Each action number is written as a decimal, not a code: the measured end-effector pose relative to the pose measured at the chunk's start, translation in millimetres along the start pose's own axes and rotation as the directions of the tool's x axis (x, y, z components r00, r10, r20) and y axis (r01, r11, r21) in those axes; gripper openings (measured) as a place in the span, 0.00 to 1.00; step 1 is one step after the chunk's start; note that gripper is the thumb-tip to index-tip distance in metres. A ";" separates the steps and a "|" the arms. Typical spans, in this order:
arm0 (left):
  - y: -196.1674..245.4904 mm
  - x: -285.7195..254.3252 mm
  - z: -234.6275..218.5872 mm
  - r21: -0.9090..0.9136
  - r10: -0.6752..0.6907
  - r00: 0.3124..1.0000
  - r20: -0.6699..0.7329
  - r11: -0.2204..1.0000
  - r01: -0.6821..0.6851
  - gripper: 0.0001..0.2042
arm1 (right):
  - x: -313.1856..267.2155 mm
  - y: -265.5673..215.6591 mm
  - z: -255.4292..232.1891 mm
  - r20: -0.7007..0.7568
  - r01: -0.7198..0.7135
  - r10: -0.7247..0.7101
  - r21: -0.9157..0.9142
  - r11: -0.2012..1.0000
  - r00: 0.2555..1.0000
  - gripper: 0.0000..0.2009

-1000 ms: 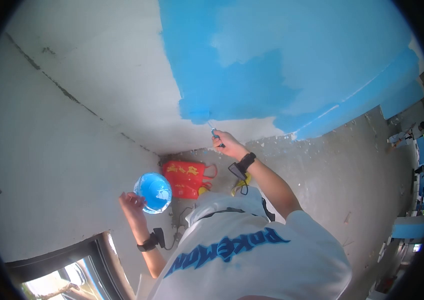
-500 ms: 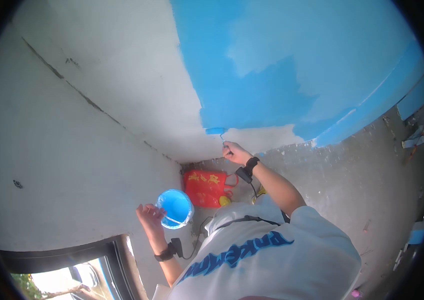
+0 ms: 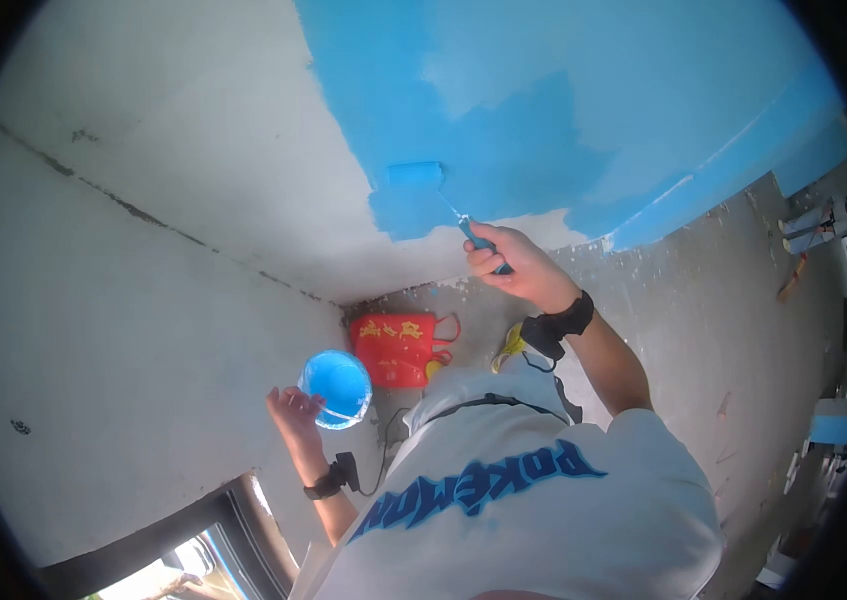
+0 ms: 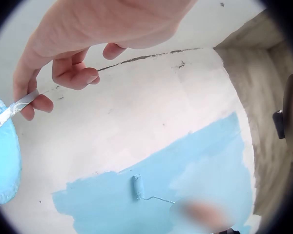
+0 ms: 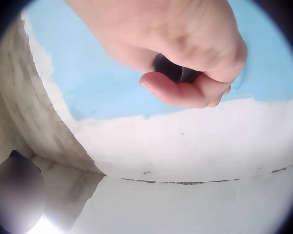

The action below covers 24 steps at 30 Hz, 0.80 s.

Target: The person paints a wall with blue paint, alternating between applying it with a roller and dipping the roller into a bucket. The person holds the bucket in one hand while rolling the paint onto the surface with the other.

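My right hand point(image 3: 514, 262) grips the handle of a paint roller point(image 3: 416, 174), whose blue sleeve overlaps the painted part of the wall point(image 3: 504, 140). In the right wrist view the fingers curl round the dark handle end point(image 5: 173, 69), and the roller's head is hidden behind the hand. My left hand point(image 3: 296, 408) holds up a bucket point(image 3: 339, 385) of blue paint by its handle. The left wrist view shows the pale bucket handle point(image 4: 13, 111) pinched between fingers and thumb, with the bucket hanging at the left edge. There the roller point(image 4: 137, 187) appears against the blue.
A red bag point(image 3: 394, 350) with yellow lettering stands on the floor in the corner. A cracked seam point(image 3: 144, 215) runs along the white wall on the left. A window point(image 3: 194, 555) is at the lower left. Another person point(image 3: 819, 225) shows at the far right.
My right hand has carried the roller up the wall from the lower edge of the blue area. The left hand still holds the bucket; the head view has shifted.
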<state>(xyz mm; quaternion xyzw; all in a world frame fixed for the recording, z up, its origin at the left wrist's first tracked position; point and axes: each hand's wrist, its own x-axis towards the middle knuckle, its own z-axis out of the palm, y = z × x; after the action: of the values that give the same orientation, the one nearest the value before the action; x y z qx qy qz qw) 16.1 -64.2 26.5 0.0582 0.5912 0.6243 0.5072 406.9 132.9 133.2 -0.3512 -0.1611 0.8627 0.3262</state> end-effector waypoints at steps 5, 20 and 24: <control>-5.2 5.2 -13.2 -0.021 -0.010 0.999 0.046 1.000 0.011 0.21 | -16.7 11.9 9.3 -0.007 -0.012 0.012 -0.050 0.999 1.000 0.14; -16.5 7.9 -15.0 -0.006 0.001 1.000 -0.007 1.000 -0.001 0.22 | 24.3 49.1 62.0 -0.073 -0.021 0.020 -0.020 1.000 0.997 0.11; -16.8 0.6 -10.4 -0.037 -0.013 0.998 -0.067 0.999 0.010 0.22 | 103.0 69.0 22.0 -0.185 -0.052 0.056 0.021 0.998 0.981 0.10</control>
<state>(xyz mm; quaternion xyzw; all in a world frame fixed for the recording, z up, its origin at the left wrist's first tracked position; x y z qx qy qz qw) 18.4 -74.5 9.7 0.0243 0.5967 0.6337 0.4917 304.6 150.7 62.1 -0.4315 -0.1134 0.8361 0.3191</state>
